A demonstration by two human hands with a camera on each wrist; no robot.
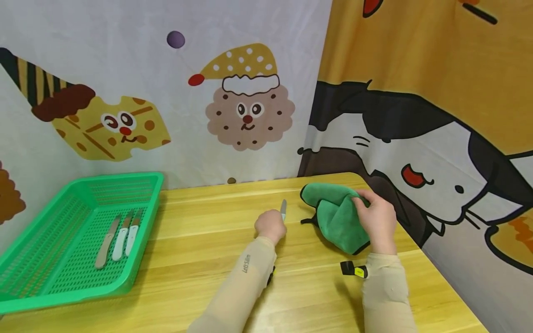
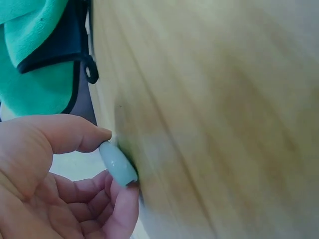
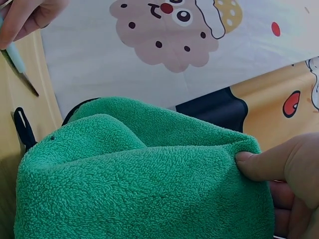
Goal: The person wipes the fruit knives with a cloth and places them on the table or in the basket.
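Observation:
Near the middle of the table, my left hand (image 1: pixel 270 225) pinches a small knife (image 3: pixel 16 60) by its pale handle (image 2: pixel 117 164), between thumb and fingers. Its short blade points away from the hand, low over the wood. Over to the right, my right hand (image 1: pixel 378 219) grips the edge of a green cloth (image 1: pixel 339 219) with dark trim, thumb on the near face in the right wrist view. The cloth hangs folded and bunched, its black loop (image 3: pixel 22 127) sticking out toward the knife.
At the left of the wooden table (image 1: pixel 200 259) stands a green plastic basket (image 1: pixel 156 203) with three knives (image 1: pixel 120 243) lying side by side in it. A patterned curtain (image 1: pixel 187 152) runs along the table's back and right edges.

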